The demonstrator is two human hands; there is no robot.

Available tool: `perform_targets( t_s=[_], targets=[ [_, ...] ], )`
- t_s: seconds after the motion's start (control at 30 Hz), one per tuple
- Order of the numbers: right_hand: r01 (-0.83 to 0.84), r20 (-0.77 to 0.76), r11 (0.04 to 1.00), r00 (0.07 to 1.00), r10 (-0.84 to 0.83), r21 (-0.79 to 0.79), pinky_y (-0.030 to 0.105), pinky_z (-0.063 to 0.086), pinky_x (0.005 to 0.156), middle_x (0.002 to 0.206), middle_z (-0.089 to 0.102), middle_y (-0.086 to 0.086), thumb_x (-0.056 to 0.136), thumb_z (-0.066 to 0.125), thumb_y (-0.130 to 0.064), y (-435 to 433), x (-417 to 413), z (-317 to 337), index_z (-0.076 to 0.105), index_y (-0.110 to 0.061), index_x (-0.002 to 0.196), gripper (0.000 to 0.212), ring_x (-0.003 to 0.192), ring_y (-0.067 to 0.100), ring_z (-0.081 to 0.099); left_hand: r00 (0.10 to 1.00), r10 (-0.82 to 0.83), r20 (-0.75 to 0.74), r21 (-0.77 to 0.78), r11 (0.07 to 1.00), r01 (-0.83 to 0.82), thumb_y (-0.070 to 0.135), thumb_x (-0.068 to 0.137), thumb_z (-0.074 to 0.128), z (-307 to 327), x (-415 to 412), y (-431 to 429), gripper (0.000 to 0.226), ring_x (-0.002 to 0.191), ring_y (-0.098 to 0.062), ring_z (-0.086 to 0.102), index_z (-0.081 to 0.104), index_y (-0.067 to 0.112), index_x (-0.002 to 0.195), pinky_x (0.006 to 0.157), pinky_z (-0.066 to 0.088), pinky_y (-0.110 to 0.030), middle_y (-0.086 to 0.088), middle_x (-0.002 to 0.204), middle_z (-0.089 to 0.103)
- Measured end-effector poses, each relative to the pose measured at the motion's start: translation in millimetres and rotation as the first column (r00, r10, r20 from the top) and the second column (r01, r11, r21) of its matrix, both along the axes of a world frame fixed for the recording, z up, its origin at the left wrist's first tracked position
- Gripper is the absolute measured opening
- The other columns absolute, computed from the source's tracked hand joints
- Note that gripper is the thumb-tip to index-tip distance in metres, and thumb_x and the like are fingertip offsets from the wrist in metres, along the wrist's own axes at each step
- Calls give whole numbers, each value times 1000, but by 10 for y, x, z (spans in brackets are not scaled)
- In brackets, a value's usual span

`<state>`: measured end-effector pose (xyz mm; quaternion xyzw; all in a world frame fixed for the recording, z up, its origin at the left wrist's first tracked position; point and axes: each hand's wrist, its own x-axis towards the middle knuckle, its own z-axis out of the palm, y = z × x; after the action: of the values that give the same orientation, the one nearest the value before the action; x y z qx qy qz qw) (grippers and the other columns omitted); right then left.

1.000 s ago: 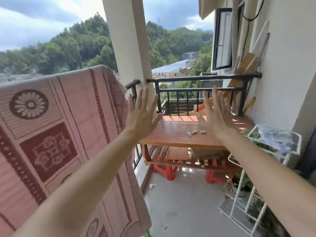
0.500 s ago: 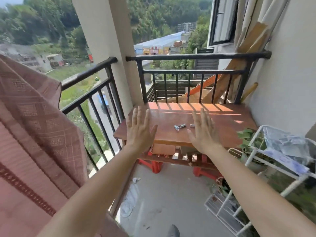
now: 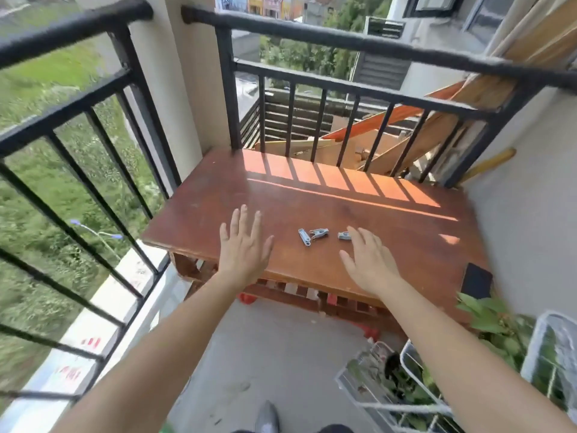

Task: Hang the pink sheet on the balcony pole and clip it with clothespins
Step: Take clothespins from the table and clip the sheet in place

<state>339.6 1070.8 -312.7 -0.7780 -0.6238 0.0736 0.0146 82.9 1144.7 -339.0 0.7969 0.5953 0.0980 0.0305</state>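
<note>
Right hand [image 3: 368,260] was spread, palm down, low over the surface [image 3: 406,232], toward its near edge. Its fingertips [image 3: 352,230] reached the rightmost pin [image 3: 343,235]; whether they touched it I could not tell. It held nothing yet. Left hand [image 3: 245,245] was also spread flat, palm down, near the near left corner and apart from the pins, holding nothing. It was probably out for balance or ready to take a pin.

Three grey pins in all. The other two [image 3: 312,235] lay touching each other, just left of the first, about midway along the near half of the surface. They lay loose and flat, so they looked easy to pick one by one.

Sheet was not in view, so I could not check whether it hung. Judged step: fetching pins to clip it, with clipping not begun.

Rail [image 3: 62,31] ran black along the left and far sides, its top bar likely the pole meant. The surface stood in the corner against it, so the pins were in reach.

Dark flat item [image 3: 476,280] sat at the near right corner, well apart from the pins. White rack [image 3: 406,407] with a plant [image 3: 487,317] stood at the right on the floor.

Next move likely needed a pinch on the nearest pin. Risk: small pins could slide or get knocked off the near edge.
</note>
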Motion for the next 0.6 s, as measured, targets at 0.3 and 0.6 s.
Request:
perform_targets(
  t_s=[0.3,0.6],
  targets=[
    [-38,-246,954,969,-38,-298,45,38,107,150,41,9,100,40,-44,1231,96,-1126,29,-19,152,58,136,30,41,988,155,18,-314,939,-142,48,100,32,-1164,294,703,65,147,-36,12,17,14,153,115,23,-52,-19,161,6],
    [36,-355,893,910,-215,-449,39,43,87,128,57,6,99,44,-47,2261,225,-1975,53,-18,126,41,120,30,55,952,286,-105,-658,698,-283,48,102,19,-1908,656,935,64,149,-31,6,12,12,154,118,19,-49,-12,162,5]
  ],
)
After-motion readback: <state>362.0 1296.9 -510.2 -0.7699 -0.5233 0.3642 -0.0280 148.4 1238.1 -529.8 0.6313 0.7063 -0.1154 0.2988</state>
